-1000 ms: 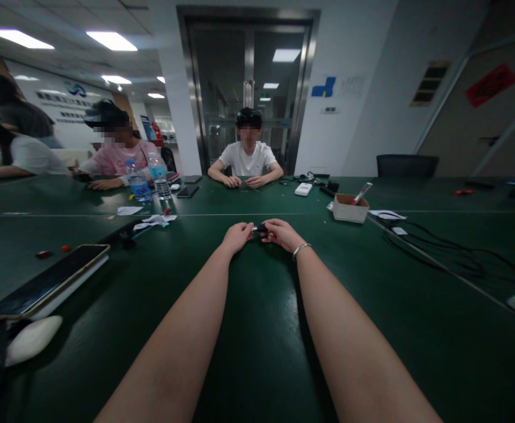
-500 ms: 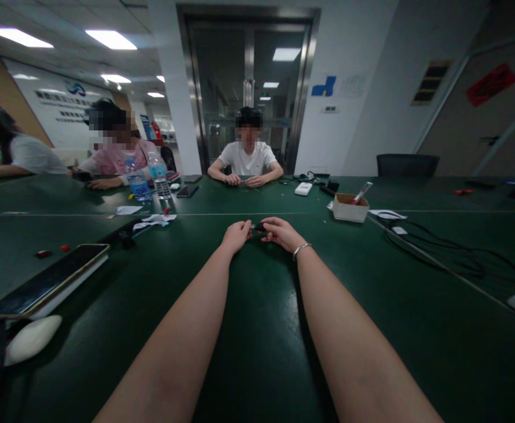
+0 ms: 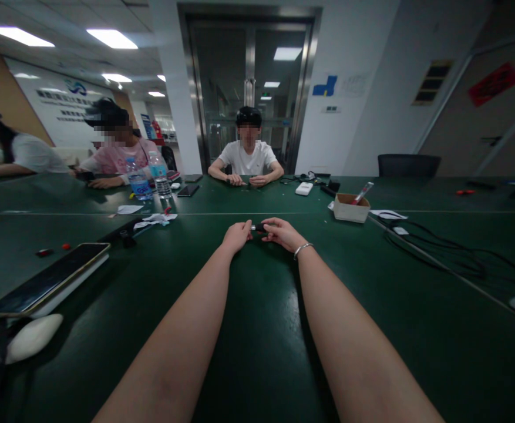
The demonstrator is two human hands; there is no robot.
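Both my arms reach out over the green table [image 3: 257, 329]. My left hand [image 3: 238, 236] is closed, thumb and fingers pinching the silvery left end of a small black-and-silver object [image 3: 258, 227]. The black right end sits in the fingers of my right hand [image 3: 283, 234], also closed in a pinch. The object lies level between the two hands, just above the tabletop; it is too small to tell its kind, and its ends are hidden by fingertips. A silver bracelet [image 3: 303, 251] circles my right wrist.
A phone on a white box [image 3: 50, 279] and a white rounded thing [image 3: 34, 338] lie left. Bottles [image 3: 159, 176] stand farther back. On the right are a small carton [image 3: 351, 208] and black cables [image 3: 442, 247]. Across the table sits a person [image 3: 249, 155]; others sit left.
My hands keep nearly the same place and grip; slightly more of the object's silvery part shows between them. The hands of the person opposite have shifted a little.
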